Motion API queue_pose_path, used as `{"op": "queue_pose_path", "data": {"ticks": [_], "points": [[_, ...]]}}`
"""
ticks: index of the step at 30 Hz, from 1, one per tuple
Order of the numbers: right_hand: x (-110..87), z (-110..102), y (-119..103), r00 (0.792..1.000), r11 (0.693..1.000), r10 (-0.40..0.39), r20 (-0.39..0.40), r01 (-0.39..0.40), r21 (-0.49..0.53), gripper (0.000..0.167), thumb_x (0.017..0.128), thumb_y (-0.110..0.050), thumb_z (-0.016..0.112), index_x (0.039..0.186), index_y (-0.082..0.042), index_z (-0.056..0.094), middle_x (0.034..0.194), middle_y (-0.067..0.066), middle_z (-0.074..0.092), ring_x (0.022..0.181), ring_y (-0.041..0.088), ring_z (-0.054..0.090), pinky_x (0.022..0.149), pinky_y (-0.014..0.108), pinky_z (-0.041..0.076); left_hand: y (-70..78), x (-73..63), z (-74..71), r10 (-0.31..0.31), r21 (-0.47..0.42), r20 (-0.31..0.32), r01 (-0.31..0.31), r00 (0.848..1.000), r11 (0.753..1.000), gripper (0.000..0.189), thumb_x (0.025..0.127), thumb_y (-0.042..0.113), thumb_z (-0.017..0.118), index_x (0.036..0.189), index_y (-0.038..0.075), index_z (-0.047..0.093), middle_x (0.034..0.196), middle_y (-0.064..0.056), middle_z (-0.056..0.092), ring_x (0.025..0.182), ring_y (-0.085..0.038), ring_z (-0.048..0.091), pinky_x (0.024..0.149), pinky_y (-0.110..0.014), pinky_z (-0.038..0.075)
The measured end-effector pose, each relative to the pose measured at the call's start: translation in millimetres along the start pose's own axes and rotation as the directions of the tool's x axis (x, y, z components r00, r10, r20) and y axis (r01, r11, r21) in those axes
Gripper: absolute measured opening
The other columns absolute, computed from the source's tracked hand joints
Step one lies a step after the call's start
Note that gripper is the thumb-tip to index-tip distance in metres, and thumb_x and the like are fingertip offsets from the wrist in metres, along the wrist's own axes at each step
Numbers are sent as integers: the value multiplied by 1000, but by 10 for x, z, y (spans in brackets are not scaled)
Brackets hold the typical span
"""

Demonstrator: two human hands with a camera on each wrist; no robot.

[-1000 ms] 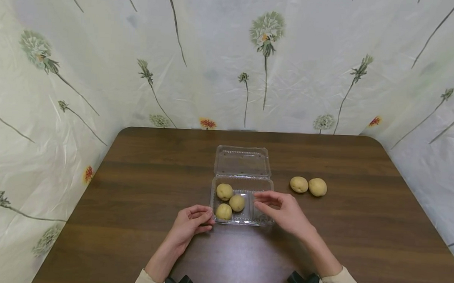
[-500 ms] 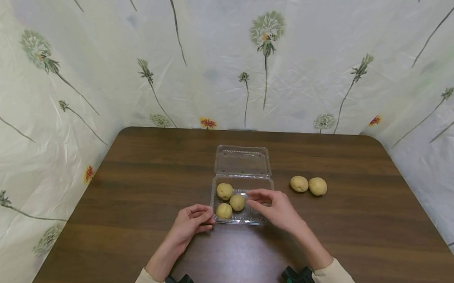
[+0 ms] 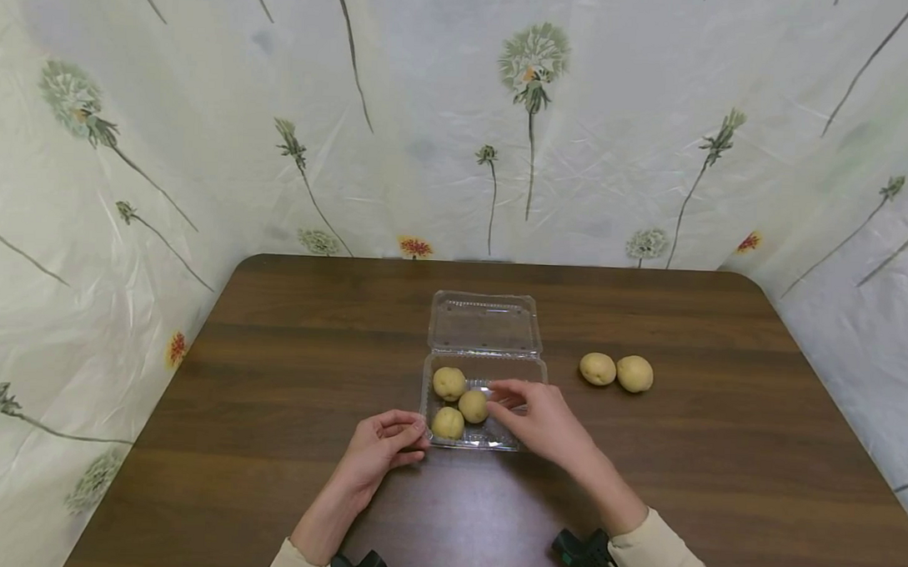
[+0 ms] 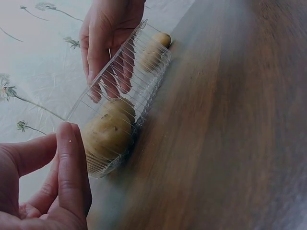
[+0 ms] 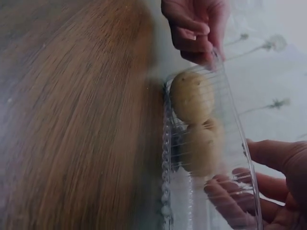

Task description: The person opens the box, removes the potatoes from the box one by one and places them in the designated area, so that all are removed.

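Note:
A clear plastic clamshell container (image 3: 504, 435) lies on the table, its lid (image 3: 485, 326) folded back away from me. Three potatoes (image 3: 447, 423) sit in its left part. My left hand (image 3: 376, 452) pinches the container's near left corner between thumb and fingers. Over the right part of the tray is my right hand (image 3: 543, 420), fingers loosely bent and holding nothing, their tips close to the middle potato (image 3: 473, 407). In the right wrist view, fingers (image 5: 225, 201) show through the clear wall, inside the tray, with the thumb (image 5: 268, 153) outside near the rim.
Two more potatoes, an oval one (image 3: 597, 369) and a rounder one (image 3: 635, 374), lie side by side on the brown wooden table (image 3: 287, 344), right of the container. A flower-printed sheet (image 3: 429, 132) hangs behind and along both sides of the table.
My right hand has shifted left across the tray, its fingertips coming up to the middle potato. The left hand and the potatoes stay where they were.

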State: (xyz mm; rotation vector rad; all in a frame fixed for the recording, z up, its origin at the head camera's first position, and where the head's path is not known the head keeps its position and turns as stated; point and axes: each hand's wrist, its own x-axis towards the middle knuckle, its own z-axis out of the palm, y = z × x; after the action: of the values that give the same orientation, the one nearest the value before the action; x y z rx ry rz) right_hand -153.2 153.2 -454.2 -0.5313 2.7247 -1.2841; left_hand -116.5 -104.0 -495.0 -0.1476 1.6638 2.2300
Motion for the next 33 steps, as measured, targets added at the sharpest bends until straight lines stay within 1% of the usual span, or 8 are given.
{"op": "queue_pose_path", "data": {"ticks": [6, 11, 16, 21, 25, 30, 33], "points": [[34, 53, -33, 999, 997, 39, 1, -39, -71, 33, 93, -22, 69, 121, -5, 67, 105, 7, 72, 88, 17, 69, 74, 34, 57, 1, -1, -2, -9, 3, -4, 9, 1000, 1000, 28, 93, 6, 67, 112, -12, 59, 90, -10, 68, 81, -18, 68, 75, -32, 58], [69, 108, -77, 996, 991, 84, -24, -86, -106, 33, 92, -23, 70, 119, -5, 68, 103, 6, 72, 87, 18, 69, 76, 37, 57, 8, 0, 3, -9, -2, -3, 9, 1000, 1000, 27, 93, 6, 67, 112, -11, 59, 90, -10, 68, 81, -17, 68, 75, -32, 58], [98, 151, -101, 993, 987, 110, -41, -114, -113, 31, 92, -22, 70, 116, -3, 70, 98, 7, 73, 85, 19, 70, 78, 38, 57, 12, -1, 8, -12, 2, -3, 12, 1000, 1000, 26, 93, 6, 67, 111, -11, 60, 90, -10, 68, 81, -17, 68, 75, -32, 58], [124, 179, -106, 991, 982, 131, -40, -135, -132, 31, 92, -25, 70, 115, -4, 70, 95, 6, 73, 84, 19, 70, 78, 38, 57, 13, -1, 8, -12, 2, -3, 12, 1000, 1000, 27, 93, 7, 67, 112, -11, 59, 90, -10, 68, 81, -17, 68, 75, -31, 58], [133, 199, -103, 988, 980, 148, -31, -151, -130, 32, 92, -27, 69, 115, -5, 70, 95, 5, 73, 84, 18, 70, 76, 39, 57, 9, 1, 9, -10, 5, -3, 10, 1000, 1000, 27, 93, 7, 67, 113, -11, 60, 91, -10, 68, 81, -17, 68, 75, -31, 58], [142, 217, -98, 986, 979, 162, -33, -165, -117, 33, 91, -28, 71, 116, -7, 71, 94, 3, 73, 83, 15, 69, 73, 37, 56, -1, 8, 8, -11, 4, -6, 11, 1000, 1000, 27, 93, 7, 67, 112, -11, 60, 91, -9, 68, 81, -17, 68, 75, -32, 58], [143, 224, -110, 985, 979, 165, -40, -169, -113, 33, 90, -28, 72, 116, -7, 71, 95, 4, 73, 84, 17, 69, 72, 37, 56, -4, 11, 1, -12, 0, -5, 12, 1000, 1000, 27, 93, 7, 67, 112, -10, 60, 90, -9, 68, 81, -17, 68, 75, -32, 58]]}}
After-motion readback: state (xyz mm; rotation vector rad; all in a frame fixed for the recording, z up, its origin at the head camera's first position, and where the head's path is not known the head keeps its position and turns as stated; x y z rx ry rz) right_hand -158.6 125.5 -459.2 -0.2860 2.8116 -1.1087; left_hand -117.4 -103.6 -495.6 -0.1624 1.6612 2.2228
